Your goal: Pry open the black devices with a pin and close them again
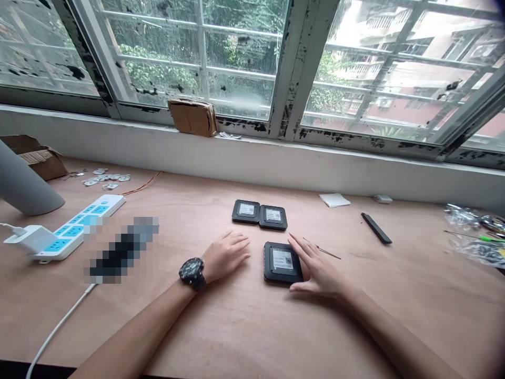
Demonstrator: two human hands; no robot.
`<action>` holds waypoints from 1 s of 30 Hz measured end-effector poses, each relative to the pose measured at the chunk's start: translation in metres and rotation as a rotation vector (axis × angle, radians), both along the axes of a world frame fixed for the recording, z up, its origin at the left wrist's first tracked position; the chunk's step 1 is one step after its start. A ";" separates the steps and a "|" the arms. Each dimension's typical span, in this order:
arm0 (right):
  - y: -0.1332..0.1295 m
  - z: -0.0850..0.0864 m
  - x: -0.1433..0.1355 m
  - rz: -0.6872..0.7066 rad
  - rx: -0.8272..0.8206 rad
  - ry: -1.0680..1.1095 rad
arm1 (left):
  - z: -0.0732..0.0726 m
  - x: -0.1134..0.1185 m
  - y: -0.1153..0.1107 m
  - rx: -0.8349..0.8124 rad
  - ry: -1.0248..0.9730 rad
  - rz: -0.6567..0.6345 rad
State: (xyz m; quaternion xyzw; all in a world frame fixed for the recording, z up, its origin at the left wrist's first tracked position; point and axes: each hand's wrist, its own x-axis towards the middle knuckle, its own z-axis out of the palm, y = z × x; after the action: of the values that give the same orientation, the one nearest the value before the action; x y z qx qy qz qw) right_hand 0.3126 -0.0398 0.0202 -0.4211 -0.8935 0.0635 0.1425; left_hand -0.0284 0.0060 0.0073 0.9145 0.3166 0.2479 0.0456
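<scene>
A flat black square box with a white label (281, 260) lies on the wooden table in front of me. My right hand (313, 268) rests at its right side, fingers spread, with the thumb and fingertips touching its edge. To the left of that box, my left hand (225, 256) lies palm down on the table, fingers stretched out, holding nothing. A black watch (192, 272) is on the left wrist. Two similar black boxes stand side by side farther back, a left one (240, 209) and a right one (272, 217). Behind my right fingers lies a thin metal tool (329, 252), partly hidden.
To the left are a white power strip (98, 210) with a plugged-in charger (29, 239), a blurred-out dark device with a white cable (63, 326), and a grey cylinder (27, 179). A black bar (376, 229) and plastic bags (477, 247) lie right. A cardboard box (192, 118) stands on the windowsill.
</scene>
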 end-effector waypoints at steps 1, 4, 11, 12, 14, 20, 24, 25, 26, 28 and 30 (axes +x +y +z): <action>-0.003 -0.005 0.005 -0.015 0.030 -0.005 | 0.001 0.008 -0.009 0.076 -0.025 -0.052; -0.008 -0.015 0.008 -0.015 0.057 -0.020 | -0.001 0.036 -0.038 0.251 -0.036 -0.192; -0.011 -0.015 -0.006 0.031 -0.028 -0.021 | -0.014 0.062 -0.063 0.408 0.185 -0.221; -0.011 -0.015 -0.006 0.034 -0.038 -0.020 | -0.015 0.061 -0.063 0.408 0.200 -0.221; -0.010 -0.015 -0.006 0.040 -0.056 -0.021 | -0.014 0.060 -0.062 0.400 0.216 -0.214; -0.010 -0.013 -0.005 0.034 -0.081 -0.046 | -0.012 0.059 -0.063 0.316 0.241 -0.209; -0.009 -0.012 -0.006 0.042 -0.062 -0.055 | -0.014 0.060 -0.063 0.261 0.226 -0.217; -0.009 -0.012 -0.005 0.046 -0.044 -0.051 | -0.015 0.059 -0.062 0.250 0.214 -0.222; -0.008 -0.012 -0.004 0.052 -0.020 -0.045 | -0.016 0.058 -0.059 0.238 0.198 -0.230; -0.005 -0.014 0.001 0.075 0.038 -0.023 | -0.017 0.053 -0.052 0.203 0.156 -0.261; -0.001 -0.015 0.009 0.049 0.108 0.049 | -0.017 0.045 -0.043 0.155 0.122 -0.274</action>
State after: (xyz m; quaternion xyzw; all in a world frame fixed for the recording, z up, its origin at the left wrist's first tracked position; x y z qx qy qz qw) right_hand 0.3212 -0.0404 0.0047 -0.3892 -0.9019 0.0288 0.1851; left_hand 0.0164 -0.0365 -0.0098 0.9633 0.1709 0.2069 -0.0108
